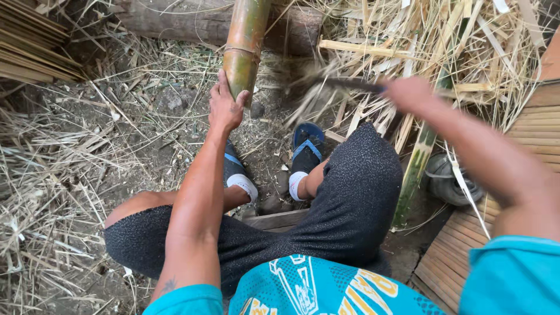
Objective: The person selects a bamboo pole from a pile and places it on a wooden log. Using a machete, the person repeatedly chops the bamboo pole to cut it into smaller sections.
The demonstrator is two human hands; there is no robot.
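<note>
Bamboo, green and thick, is standing at twelve o'clock: the bamboo pole [245, 44], its lower end gripped by the person's left hand [225, 106] just above the feet. The right hand [410, 94], at two o'clock, is closing around a dark blade [344, 85] that is blurring in mid-swing. Split strips [443, 35] are piling up at one o'clock and on the ground [76, 175], so much is done already; this pole looks whole and uncut.

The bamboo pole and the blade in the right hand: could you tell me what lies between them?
In the head view, only bare dirt strewn with dry bamboo shavings lies between the bamboo pole and the blurred blade.
</note>
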